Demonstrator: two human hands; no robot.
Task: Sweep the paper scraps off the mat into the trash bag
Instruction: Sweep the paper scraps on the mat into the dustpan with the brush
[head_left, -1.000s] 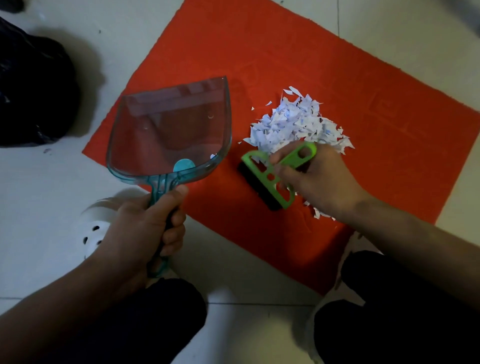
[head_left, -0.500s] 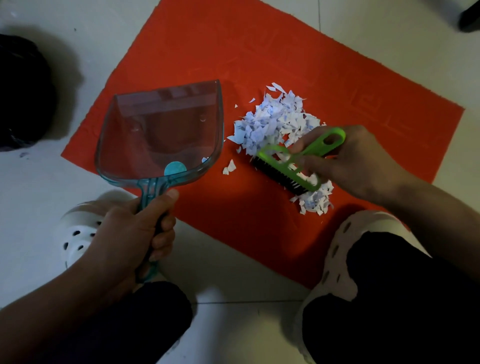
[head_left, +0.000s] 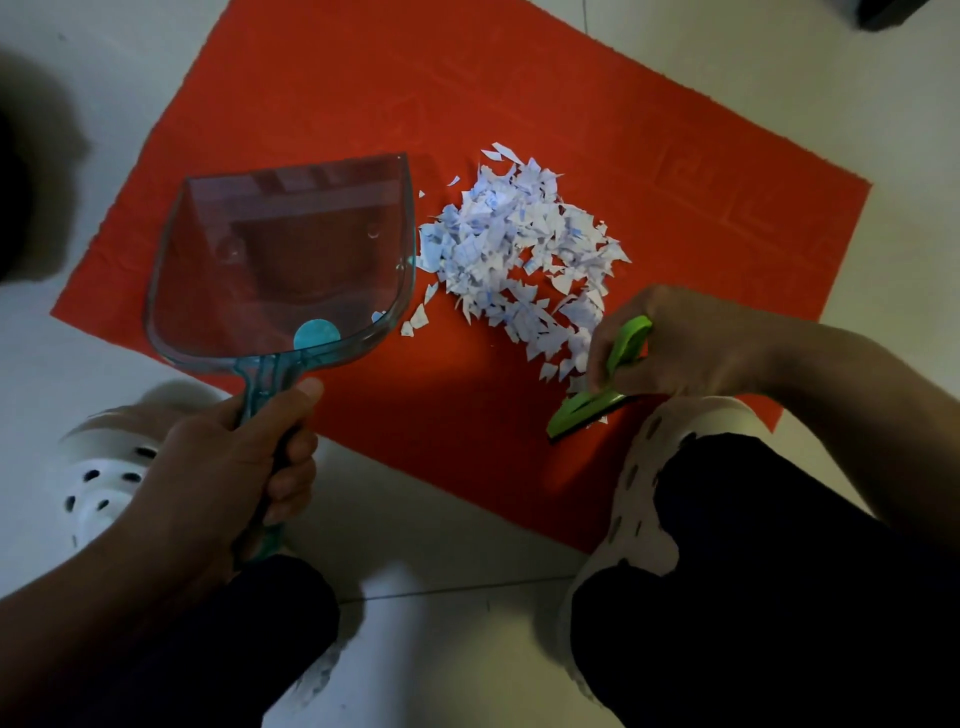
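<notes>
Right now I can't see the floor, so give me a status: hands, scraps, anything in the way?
Left hand grips dustpan handle; right hand grips green brush. Paper scraps piled on red mat, dustpan nearly empty. Nothing between pile and pan.

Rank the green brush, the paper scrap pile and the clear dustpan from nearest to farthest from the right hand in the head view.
1. Green brush: held in the right hand, at the mat's near edge.
2. Paper scrap pile: just beyond and left of that hand, mid-mat.
3. Clear dustpan: farthest, across the pile on the left, held by the left hand.
</notes>
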